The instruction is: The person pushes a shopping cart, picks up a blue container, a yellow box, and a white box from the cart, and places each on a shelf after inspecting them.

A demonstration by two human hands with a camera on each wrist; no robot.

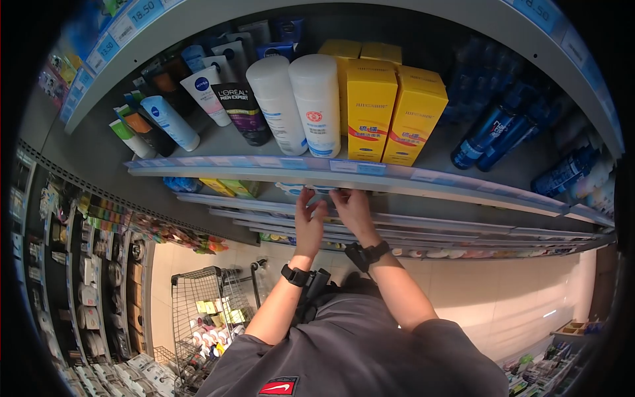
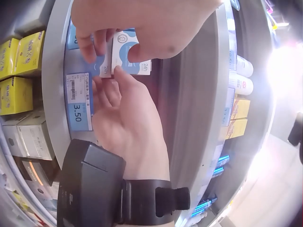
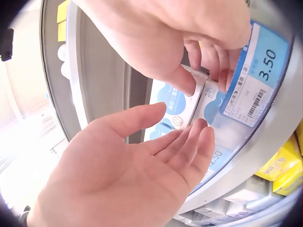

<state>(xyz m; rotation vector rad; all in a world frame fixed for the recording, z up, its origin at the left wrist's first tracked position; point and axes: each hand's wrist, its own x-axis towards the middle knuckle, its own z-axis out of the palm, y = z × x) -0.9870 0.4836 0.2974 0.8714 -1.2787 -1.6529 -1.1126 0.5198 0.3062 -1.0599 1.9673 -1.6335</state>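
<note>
White-and-blue boxes [image 2: 122, 49] [image 3: 161, 98] stand behind a price label marked 3.50 [image 2: 78, 109] [image 3: 260, 71] on a lower shelf. My right hand [image 1: 355, 215] [image 2: 130, 118] [image 3: 175, 35] reaches them from the right, its thumb touching a box beside the seam between two boxes and its fingers bent at the front. From the left comes my left hand [image 1: 309, 228] [image 2: 156, 26] [image 3: 125, 165], palm turned up, thumb and fingers apart, fingertips close to the boxes. In the head view the shelf above hides most of the boxes.
White bottles [image 1: 314, 106], yellow boxes [image 1: 370, 109], tubes [image 1: 170, 122] and blue bottles [image 1: 486, 135] stand on the shelf above. A wire cart [image 1: 198, 291] with goods is at the lower left. Yellow boxes [image 2: 28, 52] sit beneath the label's shelf.
</note>
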